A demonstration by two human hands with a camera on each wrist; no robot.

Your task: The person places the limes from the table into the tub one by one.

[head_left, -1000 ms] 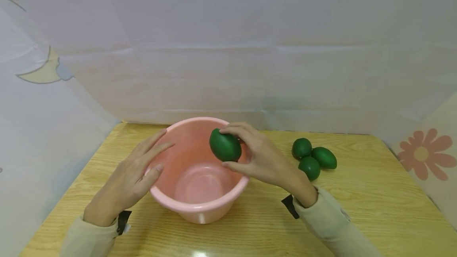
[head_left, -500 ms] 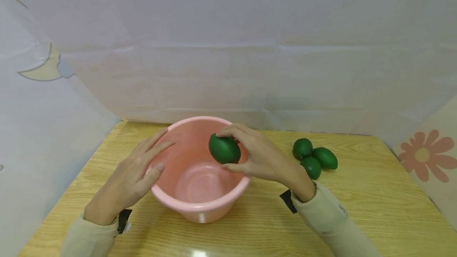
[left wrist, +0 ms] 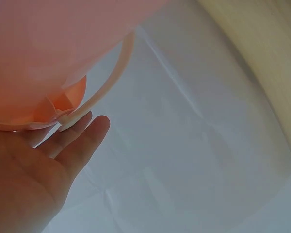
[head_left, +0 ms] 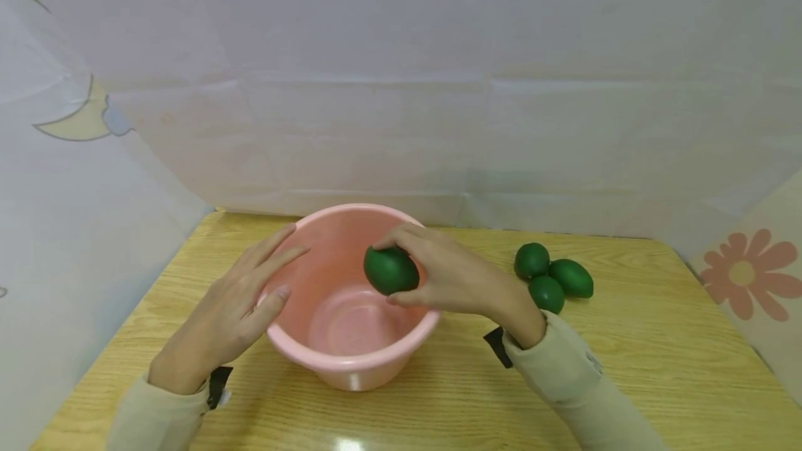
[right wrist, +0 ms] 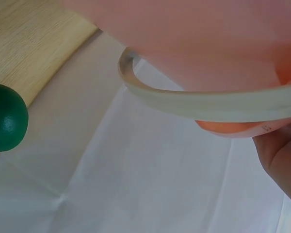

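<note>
A pink plastic basin [head_left: 354, 360] stands on the table, its mouth facing up. My right hand [head_left: 447, 273] grips a smooth dark green mango-shaped fruit [head_left: 390, 270] over the basin's right half, thumb below and fingers over its top. At the left side of the rim, my left hand [head_left: 234, 308] stays with its fingers fairly straight. The left wrist view shows the left hand's fingers [left wrist: 82, 150] right at the basin rim [left wrist: 106, 87]. Part of the basin [right wrist: 208, 104] fills the top of the right wrist view.
Several similar green fruits [head_left: 569, 278] lie clustered on the wooden table [head_left: 658, 353], right of the basin. One green fruit [right wrist: 7, 118] appears at the left edge of the right wrist view. A pale sheet [head_left: 376, 138] hangs behind the table's back edge.
My right hand has lowered slightly toward the basin, carrying the green fruit down with it. The left hand and the basin have stayed nearly where they were.
</note>
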